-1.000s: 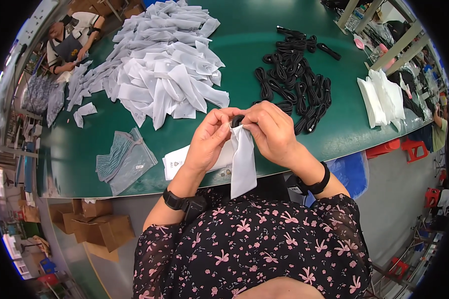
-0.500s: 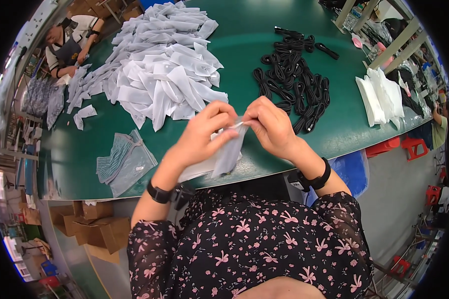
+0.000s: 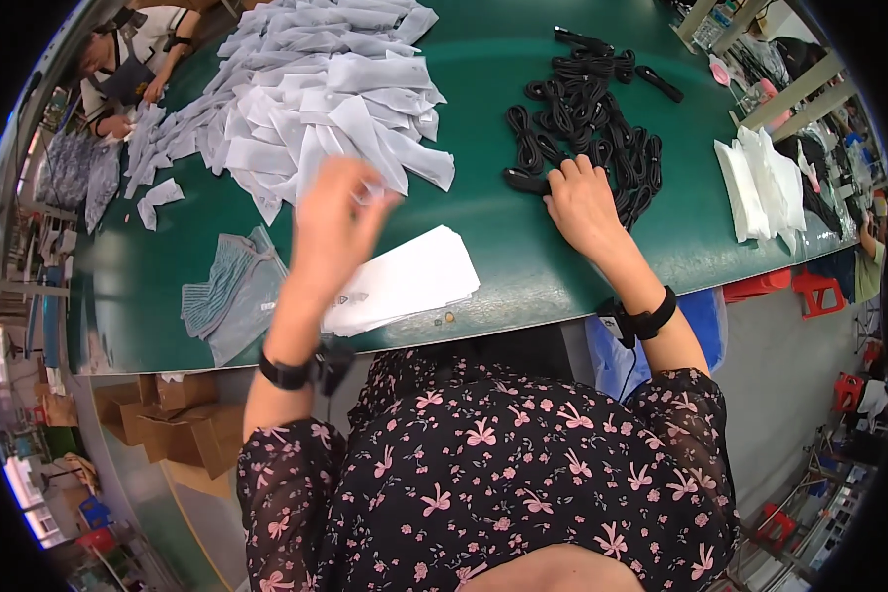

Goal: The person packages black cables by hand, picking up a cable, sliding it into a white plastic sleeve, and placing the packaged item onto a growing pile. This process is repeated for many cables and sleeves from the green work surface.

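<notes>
My left hand [image 3: 333, 212] is over the near edge of a heap of frosted white bags [image 3: 286, 128], its fingers smeared by motion. Whether it still holds a bag I cannot make out. At the near side of a pile of coiled black cables [image 3: 577, 104], my right hand [image 3: 584, 202] has its fingers bent down on a coiled cable [image 3: 526, 182], which sticks out to the left of them. Between my forearms, a flat stack of empty white bags [image 3: 409, 281] lies by the table's front edge.
Left on the green table [image 3: 483, 118] lies a clear bag with striped teal cloth [image 3: 229, 286]. White packs [image 3: 760, 187] lie at the right edge. A co-worker [image 3: 133, 69] sits at the far left. Cardboard boxes [image 3: 187, 424] and a blue bin [image 3: 705, 335] stand below the table.
My hands have parted from the frosted bag they held together. The left went up and left to the heap, the right moved right to the cables. The stack of flat bags is now uncovered.
</notes>
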`<action>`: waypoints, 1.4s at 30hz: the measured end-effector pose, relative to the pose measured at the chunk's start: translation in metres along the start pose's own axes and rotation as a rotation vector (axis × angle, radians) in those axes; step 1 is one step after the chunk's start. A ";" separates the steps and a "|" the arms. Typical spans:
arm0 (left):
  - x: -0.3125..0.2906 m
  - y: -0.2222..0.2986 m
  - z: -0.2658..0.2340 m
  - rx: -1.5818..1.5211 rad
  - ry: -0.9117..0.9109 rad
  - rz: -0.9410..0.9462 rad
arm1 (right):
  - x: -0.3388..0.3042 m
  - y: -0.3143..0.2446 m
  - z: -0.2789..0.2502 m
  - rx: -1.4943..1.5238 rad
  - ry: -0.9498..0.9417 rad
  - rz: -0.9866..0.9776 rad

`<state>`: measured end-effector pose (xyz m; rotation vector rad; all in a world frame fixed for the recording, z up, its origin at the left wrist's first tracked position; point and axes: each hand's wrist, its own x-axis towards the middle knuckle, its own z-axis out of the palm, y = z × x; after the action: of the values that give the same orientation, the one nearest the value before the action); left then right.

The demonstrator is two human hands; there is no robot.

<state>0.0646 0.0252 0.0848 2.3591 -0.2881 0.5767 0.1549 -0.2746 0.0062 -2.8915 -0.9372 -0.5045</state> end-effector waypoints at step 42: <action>-0.038 0.016 0.042 -0.605 -0.103 -0.192 | -0.014 -0.101 -0.037 1.276 0.337 -0.142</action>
<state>0.0391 -0.0128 0.0474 1.8031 -0.2377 0.2294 0.0749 -0.2058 0.0326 -1.5553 -0.9064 -0.2251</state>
